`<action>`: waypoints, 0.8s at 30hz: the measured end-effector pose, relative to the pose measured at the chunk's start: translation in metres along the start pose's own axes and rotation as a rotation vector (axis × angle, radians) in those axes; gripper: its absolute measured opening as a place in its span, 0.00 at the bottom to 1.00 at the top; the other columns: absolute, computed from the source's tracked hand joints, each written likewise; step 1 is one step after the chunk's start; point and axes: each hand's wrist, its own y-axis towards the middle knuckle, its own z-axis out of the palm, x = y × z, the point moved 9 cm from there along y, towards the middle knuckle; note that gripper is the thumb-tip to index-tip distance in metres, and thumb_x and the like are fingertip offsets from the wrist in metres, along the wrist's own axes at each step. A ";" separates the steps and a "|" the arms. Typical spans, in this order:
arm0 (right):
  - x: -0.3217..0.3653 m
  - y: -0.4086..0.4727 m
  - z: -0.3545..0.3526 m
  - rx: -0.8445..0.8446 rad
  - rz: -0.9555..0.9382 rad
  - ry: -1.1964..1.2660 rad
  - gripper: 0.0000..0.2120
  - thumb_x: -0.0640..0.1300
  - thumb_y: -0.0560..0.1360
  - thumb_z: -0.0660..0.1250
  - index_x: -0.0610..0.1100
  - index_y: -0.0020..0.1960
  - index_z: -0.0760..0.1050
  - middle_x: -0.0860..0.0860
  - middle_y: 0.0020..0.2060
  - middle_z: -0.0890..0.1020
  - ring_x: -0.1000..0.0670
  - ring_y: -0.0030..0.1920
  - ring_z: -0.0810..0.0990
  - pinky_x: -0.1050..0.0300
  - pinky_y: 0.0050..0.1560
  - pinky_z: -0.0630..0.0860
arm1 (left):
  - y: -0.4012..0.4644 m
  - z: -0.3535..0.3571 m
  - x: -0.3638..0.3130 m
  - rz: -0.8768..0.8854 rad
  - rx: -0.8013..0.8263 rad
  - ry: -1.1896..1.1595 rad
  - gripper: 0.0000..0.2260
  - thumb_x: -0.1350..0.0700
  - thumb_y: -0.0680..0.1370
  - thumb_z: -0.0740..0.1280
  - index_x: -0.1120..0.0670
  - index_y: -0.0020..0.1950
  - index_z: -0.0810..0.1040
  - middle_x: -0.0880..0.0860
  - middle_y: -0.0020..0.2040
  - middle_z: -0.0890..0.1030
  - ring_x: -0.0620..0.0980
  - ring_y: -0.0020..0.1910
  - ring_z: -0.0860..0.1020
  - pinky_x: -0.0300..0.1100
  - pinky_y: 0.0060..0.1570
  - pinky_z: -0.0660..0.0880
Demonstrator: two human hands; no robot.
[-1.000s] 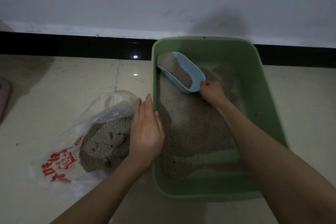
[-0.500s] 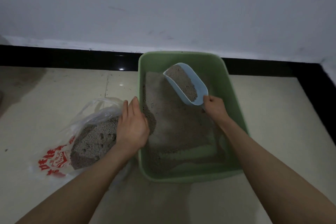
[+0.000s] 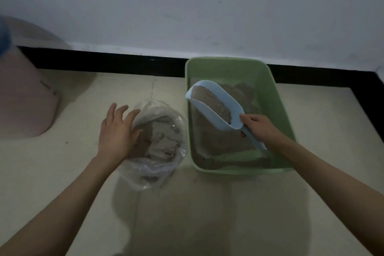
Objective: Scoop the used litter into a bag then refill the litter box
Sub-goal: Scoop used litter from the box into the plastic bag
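A green litter box (image 3: 276, 97) stands on the floor against the wall, with grey litter (image 3: 220, 141) spread over its bottom. My right hand (image 3: 259, 128) grips the handle of a light blue scoop (image 3: 216, 106), which is full of litter and raised over the box's left side. To the left of the box a clear plastic bag (image 3: 160, 141) lies open, partly filled with grey litter. My left hand (image 3: 117, 131) rests at the bag's left edge with its fingers spread and straight.
A pink rounded object (image 3: 22, 97) stands at the far left by the wall. A black skirting strip (image 3: 104, 62) runs along the wall and turns the corner at the right. Pale floor tiles (image 3: 187, 214) stretch in front of me.
The scoop has lifted out of the litter, loaded, and moved left toward the bag. My left hand has left the box's rim and gone to the bag's left edge. The view has pulled back.
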 end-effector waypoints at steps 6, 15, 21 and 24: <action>0.042 -0.013 0.062 0.226 -0.074 -0.250 0.20 0.47 0.81 0.56 0.35 0.36 0.74 0.41 0.29 0.75 0.57 0.22 0.73 0.64 0.27 0.66 | -0.003 -0.006 0.040 -0.124 -0.026 -0.128 0.08 0.54 0.75 0.69 0.55 0.51 0.80 0.56 0.57 0.78 0.58 0.59 0.72 0.50 0.52 0.72; 0.119 -0.028 0.129 0.268 -0.223 -0.795 0.20 0.50 0.80 0.56 0.45 0.31 0.64 0.50 0.27 0.70 0.51 0.26 0.68 0.60 0.28 0.64 | -0.001 -0.028 0.059 -0.288 -0.080 -0.380 0.07 0.57 0.76 0.65 0.55 0.39 0.79 0.51 0.34 0.78 0.41 0.30 0.72 0.39 0.32 0.69; 0.151 -0.046 0.132 0.208 -0.411 -1.077 0.18 0.48 0.78 0.59 0.45 0.32 0.61 0.50 0.31 0.68 0.52 0.29 0.67 0.57 0.36 0.67 | -0.004 -0.027 0.063 -0.292 -0.085 -0.408 0.06 0.57 0.76 0.66 0.53 0.39 0.78 0.48 0.35 0.77 0.38 0.31 0.73 0.37 0.32 0.68; 0.157 -0.046 0.117 0.153 -0.492 -1.090 0.15 0.48 0.77 0.60 0.44 0.34 0.66 0.51 0.31 0.70 0.52 0.30 0.69 0.58 0.35 0.67 | -0.003 -0.023 0.060 -0.281 -0.072 -0.382 0.06 0.56 0.76 0.66 0.54 0.40 0.79 0.51 0.38 0.79 0.47 0.35 0.76 0.42 0.40 0.72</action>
